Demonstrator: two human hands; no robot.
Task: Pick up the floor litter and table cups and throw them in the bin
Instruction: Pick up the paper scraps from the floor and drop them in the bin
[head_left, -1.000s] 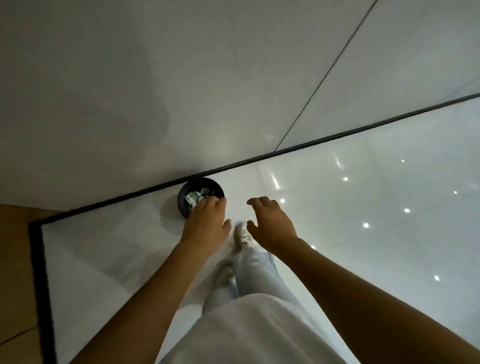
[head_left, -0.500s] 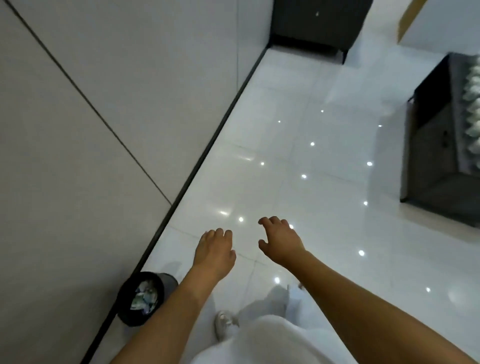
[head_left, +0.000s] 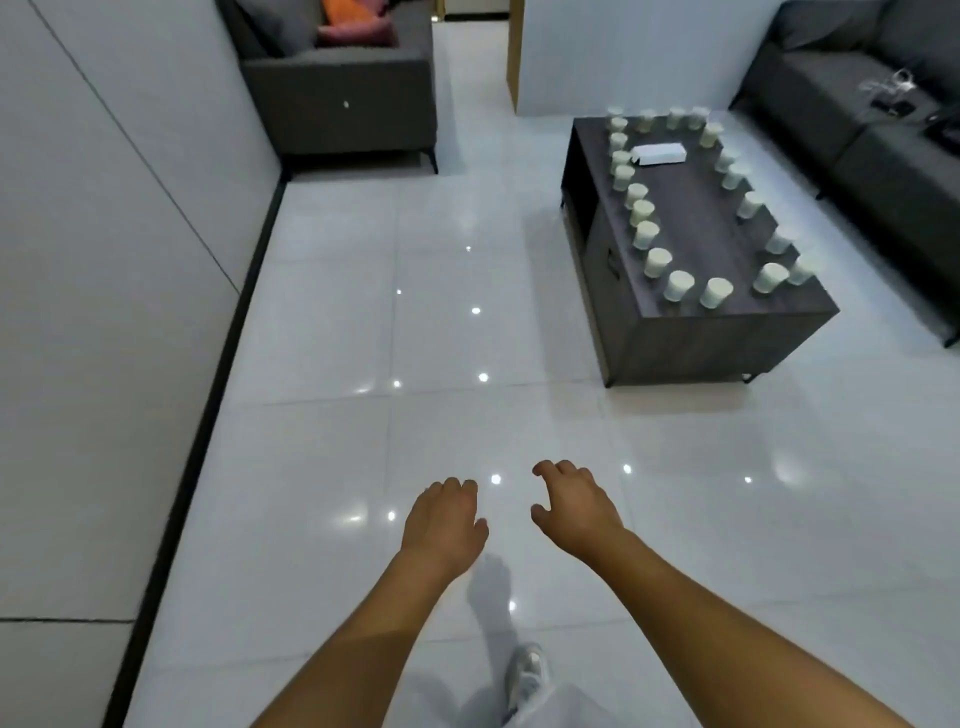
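Obs.: person stands on the white tiled floor (head_left: 322, 332), facing a dark wooden bench (head_left: 701, 218) well ahead and to the right. Left hand (head_left: 444, 522) and right hand (head_left: 574, 506) are both held out in front, well short of the bench, fingers loosely curled and grasping nothing.

Progress (judgement): many white paper cups (head_left: 657, 261) stand in a ring round the bench rim, none lifted. A white flat box (head_left: 658, 154) lies at the bench's far end, inside the ring. No litter shows on the floor between hands and bench; whether the floor part is finished cannot be told, since only this stretch is visible. The cup part looks largely undone.

Beyond the bench: a grey sofa (head_left: 343, 88) with orange and pink cushions against the far left wall, another dark sofa (head_left: 852, 98) just right of the bench.

Change vs. earlier frames: the black bin, seen by the wall near the feet half a second ago, is out of view now. The view has swung up from wall and floor to the bench. Hands were empty then as well.
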